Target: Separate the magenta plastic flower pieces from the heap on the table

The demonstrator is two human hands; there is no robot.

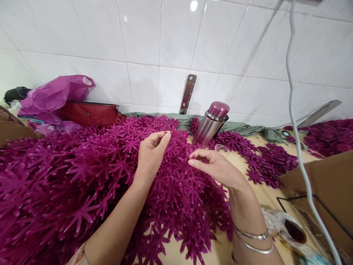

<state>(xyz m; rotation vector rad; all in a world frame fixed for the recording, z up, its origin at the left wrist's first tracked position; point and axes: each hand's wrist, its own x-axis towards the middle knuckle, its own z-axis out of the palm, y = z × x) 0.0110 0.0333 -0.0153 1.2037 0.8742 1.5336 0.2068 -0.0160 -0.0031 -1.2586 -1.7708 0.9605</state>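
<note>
A large heap of magenta plastic flower pieces (68, 176) covers the left and middle of the wooden table (264, 195). My left hand (150, 154) hovers over the heap with thumb and fingers curled together in a pinch; what it holds, if anything, is hidden. My right hand (215, 165) is just to its right, fingers bent, thumb and forefinger pinching a magenta flower piece (184, 162) at the heap's edge. Silver bangles (252, 241) circle my right wrist.
A steel flask with a magenta cap (211, 123) stands behind my hands. A red case (89, 113) and pink plastic bag (55, 94) lie at back left. More flowers (264, 158) spread right. Cardboard box (322, 191) at right, a white cable (299, 147) hangs across.
</note>
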